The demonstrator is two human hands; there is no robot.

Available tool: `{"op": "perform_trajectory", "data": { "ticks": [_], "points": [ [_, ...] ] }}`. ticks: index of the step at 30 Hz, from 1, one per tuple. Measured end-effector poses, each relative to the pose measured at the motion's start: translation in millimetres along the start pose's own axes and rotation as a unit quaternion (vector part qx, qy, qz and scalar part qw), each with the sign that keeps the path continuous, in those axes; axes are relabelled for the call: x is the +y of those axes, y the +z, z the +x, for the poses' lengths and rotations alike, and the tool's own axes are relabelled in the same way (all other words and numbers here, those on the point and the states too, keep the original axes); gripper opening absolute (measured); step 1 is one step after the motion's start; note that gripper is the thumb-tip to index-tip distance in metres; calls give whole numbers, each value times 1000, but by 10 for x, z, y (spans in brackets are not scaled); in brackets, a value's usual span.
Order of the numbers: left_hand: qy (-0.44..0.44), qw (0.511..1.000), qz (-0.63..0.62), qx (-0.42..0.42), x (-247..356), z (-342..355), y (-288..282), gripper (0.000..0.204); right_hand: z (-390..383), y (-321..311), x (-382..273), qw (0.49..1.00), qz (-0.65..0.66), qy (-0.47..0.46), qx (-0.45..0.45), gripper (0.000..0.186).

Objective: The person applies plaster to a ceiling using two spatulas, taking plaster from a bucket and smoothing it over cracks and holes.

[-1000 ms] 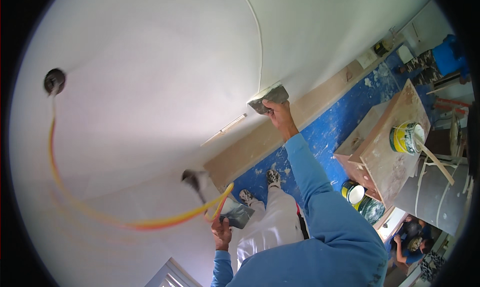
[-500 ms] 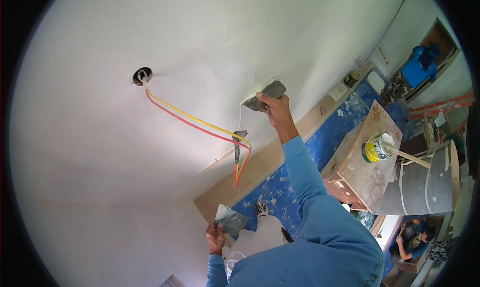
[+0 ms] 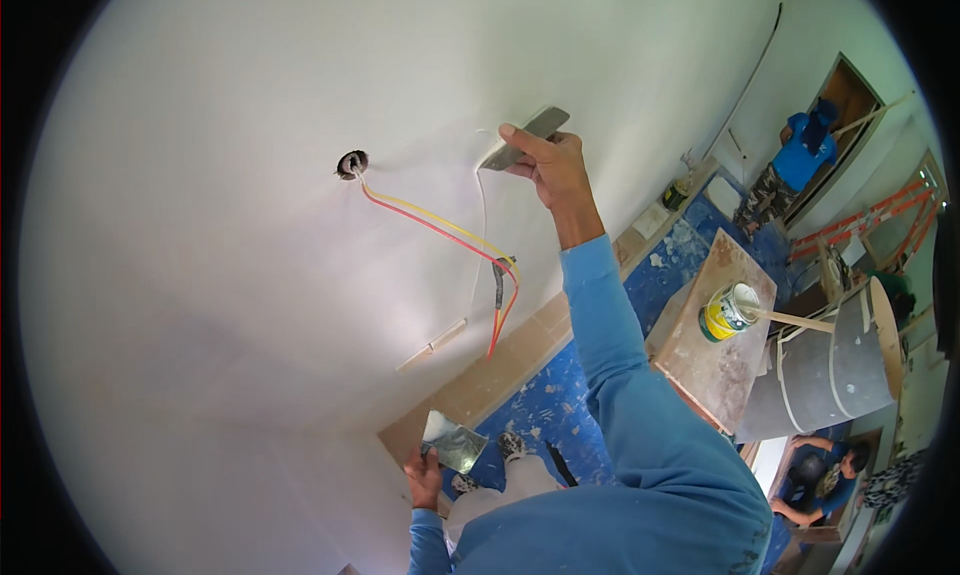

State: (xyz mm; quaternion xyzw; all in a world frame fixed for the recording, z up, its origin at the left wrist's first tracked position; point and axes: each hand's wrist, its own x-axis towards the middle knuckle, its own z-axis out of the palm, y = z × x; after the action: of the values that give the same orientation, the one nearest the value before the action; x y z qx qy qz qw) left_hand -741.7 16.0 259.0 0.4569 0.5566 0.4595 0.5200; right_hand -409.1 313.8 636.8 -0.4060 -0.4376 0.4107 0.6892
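Observation:
My right hand (image 3: 562, 173), arm raised, grips a grey flat putty blade (image 3: 540, 125) between thumb and fingers. One edge of that blade meets the pale wall (image 3: 250, 305), at the upper end of a thin raised line of filler (image 3: 485, 215). Low at the left, my left hand (image 3: 424, 479) is closed on a second flat metal putty blade (image 3: 456, 441), which carries some white paste. From a round hole (image 3: 351, 165) in the wall hang red and yellow wires (image 3: 440, 223); dark tape (image 3: 499, 283) wraps them partway down.
A paint can (image 3: 728, 313) with a stick in it stands on a stained wooden box (image 3: 720, 360) at my right. Beside it is a big grey drum (image 3: 835, 370). Blue sheeting (image 3: 555, 395) covers the floor. One person (image 3: 800, 160) stands by a doorway, another (image 3: 820, 480) sits lower right.
My right hand and its blade have moved upward, and the blade is tilted more steeply edge-on. The whole view has shifted slightly. My left hand keeps its blade low.

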Motion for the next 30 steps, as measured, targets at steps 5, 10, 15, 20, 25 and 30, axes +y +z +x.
{"op": "perform_trajectory", "data": {
  "ticks": [5,10,15,20,25,30],
  "points": [
    [-31,997,-74,13,242,-40,25,31,-32,326,-360,997,-65,-41,9,48],
    [-38,998,-28,34,207,-14,-56,32,-131,628,-704,987,-123,-94,-36,37],
    [-67,992,-87,53,454,40,-25,29,-281,582,-616,970,-154,-166,-89,18],
    [-113,942,-316,-11,659,163,240,28,-844,-527,-10,977,-152,-147,-39,24],
    [-234,849,-464,-99,722,321,730,36,-1943,-1270,613,944,-322,26,-64,34],
    [-318,818,-456,-148,810,467,1274,39,-2739,-1163,582,926,-300,-44,-225,30]
  ]
}}
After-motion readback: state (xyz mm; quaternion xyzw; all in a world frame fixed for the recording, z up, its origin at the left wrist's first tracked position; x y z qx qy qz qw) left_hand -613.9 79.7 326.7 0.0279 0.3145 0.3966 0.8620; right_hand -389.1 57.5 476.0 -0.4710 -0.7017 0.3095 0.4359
